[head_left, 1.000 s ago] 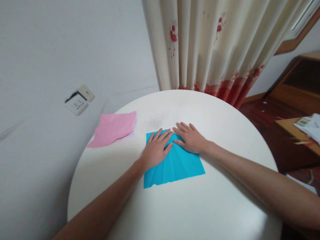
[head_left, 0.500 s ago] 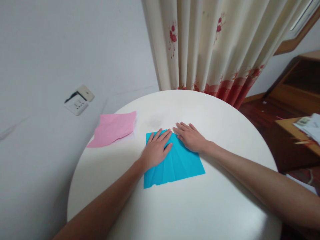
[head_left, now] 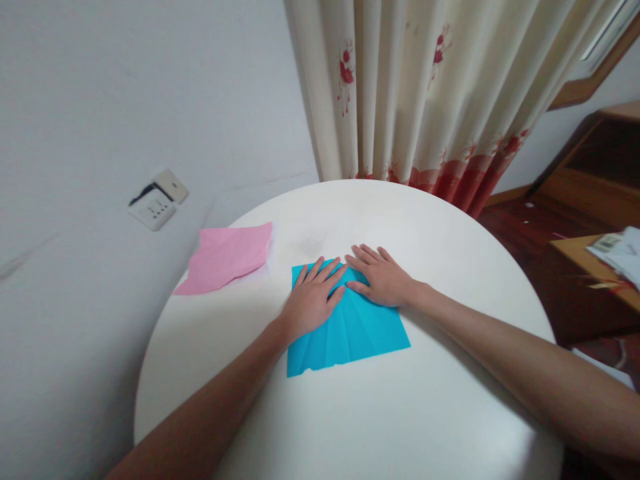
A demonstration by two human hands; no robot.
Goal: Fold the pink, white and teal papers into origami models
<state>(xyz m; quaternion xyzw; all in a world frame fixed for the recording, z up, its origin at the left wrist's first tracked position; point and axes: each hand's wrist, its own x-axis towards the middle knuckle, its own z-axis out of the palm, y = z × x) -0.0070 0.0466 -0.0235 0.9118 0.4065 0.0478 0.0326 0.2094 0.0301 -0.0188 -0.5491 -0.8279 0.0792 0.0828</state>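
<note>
Head view: left hand (head_left: 311,300) and right hand (head_left: 381,276) lie flat, fingers spread, pressing blue paper (head_left: 350,327); pink paper (head_left: 227,257) lies left of them.

pink paper (head_left: 227,257) on white table (head_left: 380,427), flowered curtain (head_left: 425,93), perhaps wall socket (head_left: 157,200)

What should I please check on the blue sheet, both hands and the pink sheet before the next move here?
1. Creased blue paper sheet lies flat on the round white table: ok.
2. Left hand rests palm down, fingers spread, on the sheet's far left part: ok.
3. Right hand lies flat over the far right corner: ok.
4. The far edge under the hands is aligned: cannot tell, hidden.
5. Pink paper sheet lies apart from the blue one: ok.
6. Pink sheet sits fully on the table: not ok, it overhangs the left rim.
</note>
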